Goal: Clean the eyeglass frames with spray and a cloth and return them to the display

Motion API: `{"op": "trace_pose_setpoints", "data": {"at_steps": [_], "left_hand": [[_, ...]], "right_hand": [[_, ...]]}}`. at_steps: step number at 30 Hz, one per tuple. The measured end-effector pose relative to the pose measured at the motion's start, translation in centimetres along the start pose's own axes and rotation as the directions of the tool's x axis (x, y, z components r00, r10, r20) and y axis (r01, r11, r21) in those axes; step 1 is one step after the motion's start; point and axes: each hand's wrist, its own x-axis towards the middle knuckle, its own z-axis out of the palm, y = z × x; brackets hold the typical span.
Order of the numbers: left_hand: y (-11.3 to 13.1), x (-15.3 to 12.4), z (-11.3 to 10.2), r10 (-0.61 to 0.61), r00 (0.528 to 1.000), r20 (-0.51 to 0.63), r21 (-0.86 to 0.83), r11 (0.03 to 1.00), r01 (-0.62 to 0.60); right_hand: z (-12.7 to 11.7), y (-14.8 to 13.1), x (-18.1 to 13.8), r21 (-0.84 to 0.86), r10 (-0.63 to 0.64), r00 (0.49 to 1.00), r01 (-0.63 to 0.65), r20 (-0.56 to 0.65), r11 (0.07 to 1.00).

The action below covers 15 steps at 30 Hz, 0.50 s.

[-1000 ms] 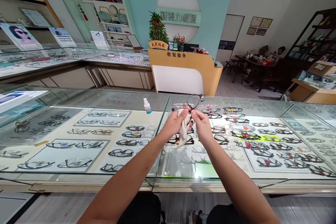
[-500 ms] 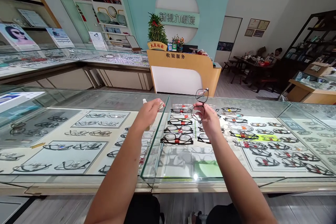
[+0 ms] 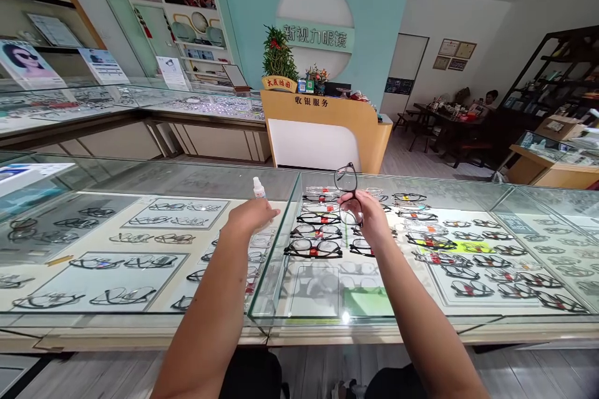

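My right hand (image 3: 370, 219) pinches a pair of dark-rimmed glasses (image 3: 347, 179) and holds them upright above the glass counter (image 3: 299, 299). My left hand (image 3: 250, 217) rests palm down on the counter to the left, fingers curled at the foot of a small white dropper bottle (image 3: 258, 187) with a blue label. The bottle stands upright just behind the fingers. I cannot tell whether the fingers grip it. The beige cloth is out of sight, possibly under that hand.
Under the glass lie several rows of spectacle frames (image 3: 316, 248) on white trays. Behind the counter stand an orange cashier desk (image 3: 327, 131) with a plant (image 3: 279, 56) and more display cases (image 3: 140, 103) at left. A person (image 3: 490, 98) sits at a dark table far right.
My hands parted: the left one carried the cloth leftward off the glasses and came down by the bottle. The right hand kept the glasses, raised them, then tilted them slightly left.
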Motion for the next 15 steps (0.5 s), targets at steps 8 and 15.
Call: {"op": "trace_pose_setpoints", "data": {"at_steps": [8,15], "left_hand": [[3.5,-3.3,-0.6,0.425,0.606,-0.673,-0.216,0.671,-0.71],[6.1,-5.3,0.5,0.646,0.465,-0.605,-0.183,0.456,-0.871]], "right_hand": [[-0.3,-0.3,0.0,-0.091,0.07,0.991,-0.06,0.113,0.994],[-0.8,-0.9,-0.2,-0.147,0.207,0.937,-0.171,0.282,0.974]]}}
